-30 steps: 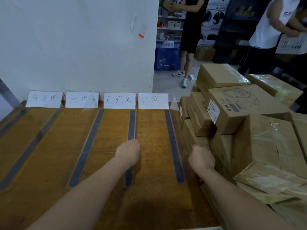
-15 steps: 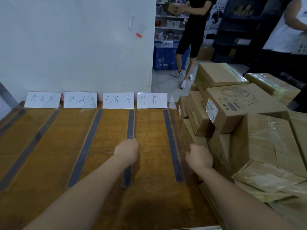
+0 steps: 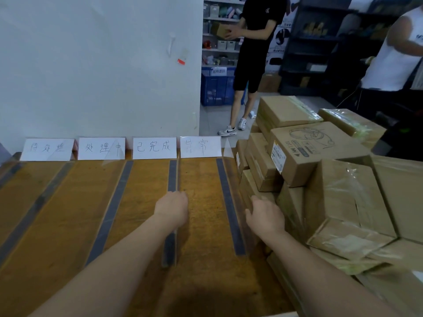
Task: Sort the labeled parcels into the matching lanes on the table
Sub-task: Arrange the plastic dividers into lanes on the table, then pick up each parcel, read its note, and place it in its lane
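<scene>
A stack of brown cardboard parcels (image 3: 343, 197) fills the table's right side; one (image 3: 315, 147) has a headphone drawing and a white label. Four white handwritten lane cards (image 3: 154, 147) stand along the back of the wooden table (image 3: 57, 225). Dark tape strips (image 3: 109, 216) and clear upright dividers mark the lanes. My left hand (image 3: 171, 209) sits fist-like on the top edge of the clear divider (image 3: 177, 177) between the third and fourth lanes, its fingers hidden. My right hand (image 3: 265, 216) reaches to a low parcel (image 3: 248, 184) at the stack's left edge, fingertips at its side.
A white wall stands behind the cards. Beyond the table, one person in black (image 3: 258, 42) holds a small box near shelves and a blue crate (image 3: 215, 88). Another in a white sleeveless top (image 3: 393, 60) stands at the far right.
Both hands have hardly shifted; the right one has edged toward the parcel stack. The view has tilted up a little. The person in black has raised a box.
</scene>
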A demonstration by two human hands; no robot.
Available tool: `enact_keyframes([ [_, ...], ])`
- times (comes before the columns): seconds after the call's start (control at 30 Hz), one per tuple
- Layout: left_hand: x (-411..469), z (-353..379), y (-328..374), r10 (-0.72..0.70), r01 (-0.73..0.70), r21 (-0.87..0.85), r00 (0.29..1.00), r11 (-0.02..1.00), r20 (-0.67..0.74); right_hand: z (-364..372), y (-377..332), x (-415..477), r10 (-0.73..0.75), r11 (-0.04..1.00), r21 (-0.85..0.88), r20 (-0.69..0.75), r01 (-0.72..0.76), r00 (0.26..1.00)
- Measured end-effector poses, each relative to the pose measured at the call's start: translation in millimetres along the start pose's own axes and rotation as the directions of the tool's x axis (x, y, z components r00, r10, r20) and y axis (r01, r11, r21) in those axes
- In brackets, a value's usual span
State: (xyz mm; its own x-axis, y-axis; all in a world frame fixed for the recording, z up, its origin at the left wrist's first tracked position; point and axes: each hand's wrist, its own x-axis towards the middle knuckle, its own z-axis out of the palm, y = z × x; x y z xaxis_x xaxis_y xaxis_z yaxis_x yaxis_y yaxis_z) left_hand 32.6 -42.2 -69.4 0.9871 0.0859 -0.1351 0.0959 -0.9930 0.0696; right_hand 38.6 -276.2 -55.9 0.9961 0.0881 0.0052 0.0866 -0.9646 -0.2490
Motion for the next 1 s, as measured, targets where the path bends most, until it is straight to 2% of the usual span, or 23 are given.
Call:
enact_keyframes([
  [0.3, 12, -66, 43, 0.220, -0.188, 0.154, 0.947, 0.970, -0.233, -55, -29, -9, -0.123, 0.990, 0.040, -0.261, 0.138, 0.958],
  [0.5, 5, -137, 82, 0.377, -0.326, 0.199, 0.859, 0.924, -0.347, -113, -25, -20, -0.205, 0.976, -0.033, -0.472, 0.215, 0.857],
  [0.6, -2, -156, 103, 0.422, -0.381, 0.183, 0.807, 0.906, -0.412, -144, -15, -28, -0.213, 0.975, -0.070, -0.536, 0.209, 0.817],
  [0.7, -8, -163, 126, 0.449, -0.420, 0.168, 0.773, 0.892, -0.448, -169, 6, -35, -0.200, 0.980, -0.106, -0.554, 0.170, 0.808],
  [0.83, -17, -154, 158, 0.487, -0.491, 0.122, 0.742, 0.863, -0.460, -186, 43, -48, -0.134, 0.988, -0.130, -0.516, 0.077, 0.846],
  [1.0, -42, -135, 202, 0.458, -0.509, -0.007, 0.780, 0.861, -0.427, -186, 82, -69, -0.073, 0.985, -0.173, -0.433, -0.003, 0.898],
])
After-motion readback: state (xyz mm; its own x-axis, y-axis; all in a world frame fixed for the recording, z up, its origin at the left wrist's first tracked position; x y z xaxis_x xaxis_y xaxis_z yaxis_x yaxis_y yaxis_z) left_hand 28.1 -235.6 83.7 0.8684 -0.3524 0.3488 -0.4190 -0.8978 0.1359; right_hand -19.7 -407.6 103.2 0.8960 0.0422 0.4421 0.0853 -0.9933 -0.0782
